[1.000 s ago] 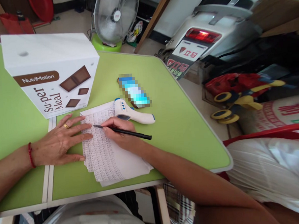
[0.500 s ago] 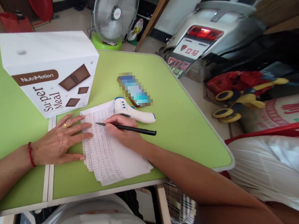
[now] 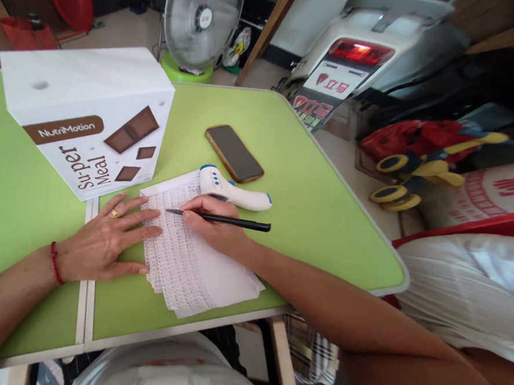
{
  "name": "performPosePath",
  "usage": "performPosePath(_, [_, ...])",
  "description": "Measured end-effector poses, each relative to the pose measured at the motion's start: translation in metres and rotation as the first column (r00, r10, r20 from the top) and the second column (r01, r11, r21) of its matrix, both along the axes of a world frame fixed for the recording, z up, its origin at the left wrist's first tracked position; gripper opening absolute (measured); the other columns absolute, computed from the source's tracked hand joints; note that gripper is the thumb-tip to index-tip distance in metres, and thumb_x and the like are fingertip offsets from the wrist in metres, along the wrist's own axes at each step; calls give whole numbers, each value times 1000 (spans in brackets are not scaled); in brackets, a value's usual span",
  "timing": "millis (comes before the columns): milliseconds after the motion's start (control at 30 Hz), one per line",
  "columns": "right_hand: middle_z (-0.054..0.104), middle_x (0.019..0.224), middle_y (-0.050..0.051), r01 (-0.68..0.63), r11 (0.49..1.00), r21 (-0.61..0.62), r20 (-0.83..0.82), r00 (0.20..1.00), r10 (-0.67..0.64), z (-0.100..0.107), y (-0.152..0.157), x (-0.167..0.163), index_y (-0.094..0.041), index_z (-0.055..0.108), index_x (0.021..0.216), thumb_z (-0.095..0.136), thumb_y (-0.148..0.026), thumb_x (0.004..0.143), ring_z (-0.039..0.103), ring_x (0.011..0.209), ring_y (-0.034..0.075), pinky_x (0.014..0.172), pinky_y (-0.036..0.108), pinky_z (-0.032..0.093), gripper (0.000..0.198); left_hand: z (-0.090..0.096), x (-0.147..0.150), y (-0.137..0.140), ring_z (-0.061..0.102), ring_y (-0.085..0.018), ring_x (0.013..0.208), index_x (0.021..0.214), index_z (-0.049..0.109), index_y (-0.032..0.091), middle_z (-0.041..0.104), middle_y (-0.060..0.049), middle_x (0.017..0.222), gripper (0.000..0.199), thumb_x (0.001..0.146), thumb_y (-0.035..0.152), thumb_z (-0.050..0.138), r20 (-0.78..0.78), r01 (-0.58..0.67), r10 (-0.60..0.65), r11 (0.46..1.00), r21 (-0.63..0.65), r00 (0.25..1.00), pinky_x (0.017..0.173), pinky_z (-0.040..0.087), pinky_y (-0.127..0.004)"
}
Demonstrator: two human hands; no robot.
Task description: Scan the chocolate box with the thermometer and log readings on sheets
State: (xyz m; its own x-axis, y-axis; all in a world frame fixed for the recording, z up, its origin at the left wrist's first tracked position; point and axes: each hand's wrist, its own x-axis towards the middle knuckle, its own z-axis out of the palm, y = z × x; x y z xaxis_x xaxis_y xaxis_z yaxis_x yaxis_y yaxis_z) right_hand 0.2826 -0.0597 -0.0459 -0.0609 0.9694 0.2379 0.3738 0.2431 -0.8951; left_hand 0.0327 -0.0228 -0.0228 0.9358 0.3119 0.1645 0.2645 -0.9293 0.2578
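My right hand (image 3: 215,221) grips a black pen (image 3: 250,224), its tip pointing left and touching or just above the handwritten sheets (image 3: 181,272). Rows of small writing cover the left part of the stacked paper; the right part shows blank. My left hand (image 3: 107,239) lies flat with fingers spread, fingertips on the paper's left edge. It wears a gold ring and a red wrist cord. A white and blue infrared thermometer (image 3: 251,200) lies just beyond my right hand, partly on the paper. Behind it rests a phone (image 3: 236,153) with a dark screen.
A tall white NutriMotion box (image 3: 89,81) stands on the green folding table (image 3: 311,230), beyond my left hand. Past the table are a fan (image 3: 203,21) and a scooter (image 3: 361,52). White cloth (image 3: 467,284) and a red chair (image 3: 498,222) sit at the right.
The phone's screen was lit, seen through blurred blocks, and is now dark. The whole view has shifted slightly. Both hands and the pen keep nearly the same place on the paper.
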Motion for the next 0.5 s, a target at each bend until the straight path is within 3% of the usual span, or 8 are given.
performPosePath(267, [64, 63, -1, -51, 999, -4, 2, 999, 51, 2, 0, 2, -19, 64, 76, 59, -24, 77, 54, 54, 10, 51, 25, 45, 7, -1, 0, 1, 31, -38, 143, 134, 52, 19, 46, -15, 148, 54, 95, 56, 52, -1, 1, -1, 1000, 12, 1000, 116, 21, -61])
performPosePath(500, [65, 64, -1, 1, 1000, -21, -10, 1000, -1, 1, 0, 1, -19, 64, 75, 58, -26, 77, 55, 55, 10, 52, 24, 46, 9, -1, 0, 0, 30, -39, 143, 134, 51, 17, 46, -15, 148, 56, 96, 57, 49, -7, 14, -14, 999, 30, 1000, 114, 22, -62])
